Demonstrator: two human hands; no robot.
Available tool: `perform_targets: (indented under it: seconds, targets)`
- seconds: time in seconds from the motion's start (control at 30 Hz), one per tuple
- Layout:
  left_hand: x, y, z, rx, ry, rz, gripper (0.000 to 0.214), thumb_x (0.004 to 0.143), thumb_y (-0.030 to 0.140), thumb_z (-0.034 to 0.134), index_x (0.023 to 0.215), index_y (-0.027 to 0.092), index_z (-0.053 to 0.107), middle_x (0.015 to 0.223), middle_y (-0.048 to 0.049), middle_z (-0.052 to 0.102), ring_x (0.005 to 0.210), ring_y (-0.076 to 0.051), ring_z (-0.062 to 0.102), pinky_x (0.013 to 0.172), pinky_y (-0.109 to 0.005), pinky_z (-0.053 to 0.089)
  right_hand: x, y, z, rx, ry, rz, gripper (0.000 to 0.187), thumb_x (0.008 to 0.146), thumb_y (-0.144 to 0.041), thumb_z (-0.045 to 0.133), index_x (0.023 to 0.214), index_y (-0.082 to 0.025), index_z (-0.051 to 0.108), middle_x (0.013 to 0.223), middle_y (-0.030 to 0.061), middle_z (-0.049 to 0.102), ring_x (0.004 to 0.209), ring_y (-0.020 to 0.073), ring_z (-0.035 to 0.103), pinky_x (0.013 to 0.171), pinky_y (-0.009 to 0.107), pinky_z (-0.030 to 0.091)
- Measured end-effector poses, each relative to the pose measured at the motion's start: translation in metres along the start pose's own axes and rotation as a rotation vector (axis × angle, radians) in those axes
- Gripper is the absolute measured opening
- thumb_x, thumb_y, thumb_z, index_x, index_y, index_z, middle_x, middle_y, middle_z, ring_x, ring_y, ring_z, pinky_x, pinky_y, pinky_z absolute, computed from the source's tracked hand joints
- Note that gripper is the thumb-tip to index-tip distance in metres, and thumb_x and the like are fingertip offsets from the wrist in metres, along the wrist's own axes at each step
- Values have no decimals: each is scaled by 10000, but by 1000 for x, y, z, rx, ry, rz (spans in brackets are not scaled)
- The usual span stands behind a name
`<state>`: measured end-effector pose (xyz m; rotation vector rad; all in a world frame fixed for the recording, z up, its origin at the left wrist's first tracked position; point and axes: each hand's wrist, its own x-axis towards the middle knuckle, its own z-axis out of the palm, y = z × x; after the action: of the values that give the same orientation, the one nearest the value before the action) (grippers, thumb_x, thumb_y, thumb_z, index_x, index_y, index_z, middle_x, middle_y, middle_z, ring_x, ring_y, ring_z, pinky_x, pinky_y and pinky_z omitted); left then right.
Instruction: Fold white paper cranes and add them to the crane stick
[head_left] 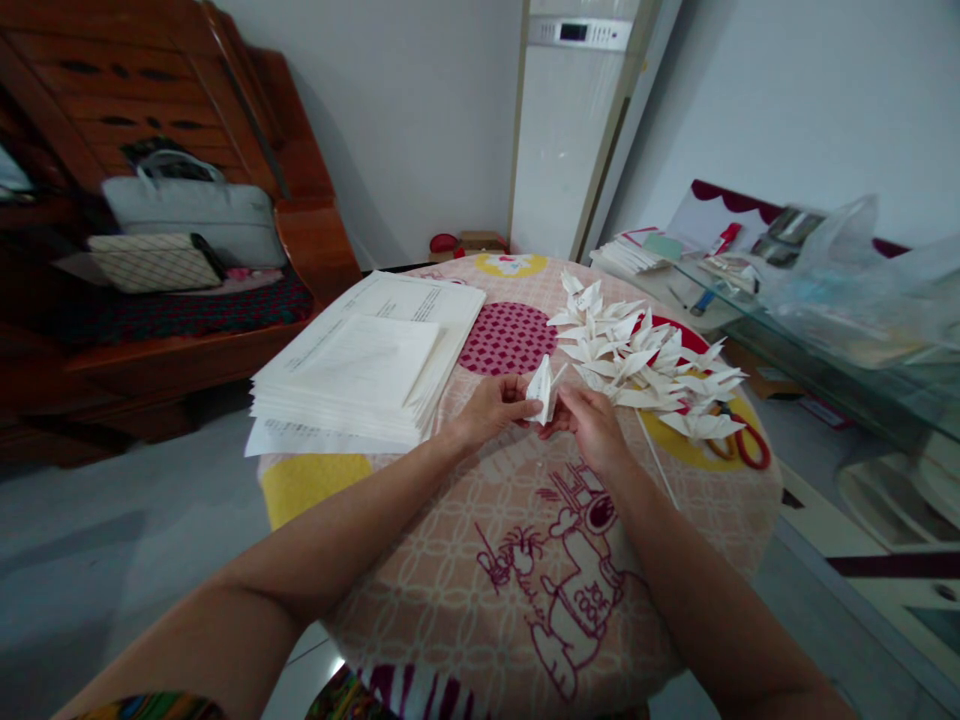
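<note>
A small folded white paper piece [541, 388] is held above the round table [480, 560], which wears a patterned cloth. My left hand [491, 408] pinches its left side with closed fingers. My right hand [592, 425] grips its right side, fingers closed too. Just beyond my right hand lies a heap of several finished folded paper figures [645, 365]. A thick stack of white printed sheets [375, 365] rests on the table's left part, next to my left hand.
Orange-handled scissors [739, 445] lie under the heap's right edge. A glass-topped table [825, 340] with plastic bags and booklets stands at right. A wooden bench [187, 330] with bags sits at left. A white standing air conditioner [570, 130] is behind.
</note>
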<state>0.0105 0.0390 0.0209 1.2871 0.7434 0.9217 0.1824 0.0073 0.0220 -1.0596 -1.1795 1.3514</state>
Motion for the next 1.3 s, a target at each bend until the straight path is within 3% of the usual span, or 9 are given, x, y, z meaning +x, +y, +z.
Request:
perform_targets:
  seconds: [0.07, 0.23, 0.57, 0.83, 1.0, 1.13, 1.3]
  targets:
    - [-1, 1, 1, 33, 47, 16, 393, 646, 394, 857, 776, 115, 613, 682, -1, 654, 580, -97, 604, 569, -210, 482, 0, 0, 0, 6, -8, 26, 512, 715, -696, 702, 699, -185, 688, 611, 43, 689, 521, 186, 649, 515, 323, 587]
    - [-3, 4, 2, 112, 115, 54, 336, 676, 351, 826, 721, 127, 579, 628, 27, 601, 543, -86, 585, 537, -199, 491, 0, 2, 0, -88, -33, 14, 401, 614, -532, 851, 748, -177, 722, 626, 25, 715, 539, 163, 668, 531, 277, 581]
    - [-2, 2, 0, 49, 53, 65, 421, 654, 440, 851, 824, 110, 653, 721, -1, 646, 627, -106, 617, 610, -224, 523, -1, 2, 1, -153, -6, -53, 412, 670, -578, 799, 736, -187, 689, 623, 19, 707, 528, 168, 673, 526, 285, 580]
    - [-3, 2, 0, 69, 33, 44, 312, 684, 396, 797, 778, 115, 701, 705, -8, 661, 631, -108, 586, 625, -221, 475, -5, -5, 1, -327, 71, -125, 402, 665, -555, 812, 654, -188, 647, 542, 0, 637, 467, 140, 591, 457, 256, 501]
    - [-5, 6, 1, 256, 137, 122, 244, 715, 352, 753, 660, 131, 669, 598, 16, 601, 552, -87, 505, 537, -199, 372, -5, -3, -3, -356, 265, -389, 263, 687, -405, 830, 814, -209, 708, 804, 40, 727, 696, 181, 669, 666, 315, 575]
    - [-7, 6, 2, 328, 130, 133, 245, 753, 335, 729, 638, 128, 664, 574, 19, 586, 538, -80, 492, 522, -195, 337, -4, -1, -3, -246, 192, -439, 173, 705, -348, 810, 783, -221, 723, 1078, 76, 720, 932, 227, 700, 813, 362, 593]
    - [-5, 0, 2, 284, 72, 136, 266, 739, 375, 761, 658, 132, 691, 587, 14, 605, 537, -84, 513, 521, -192, 381, -5, 0, 2, -299, 209, -458, 136, 734, -341, 778, 763, -222, 718, 1104, 90, 717, 1047, 260, 677, 881, 389, 583]
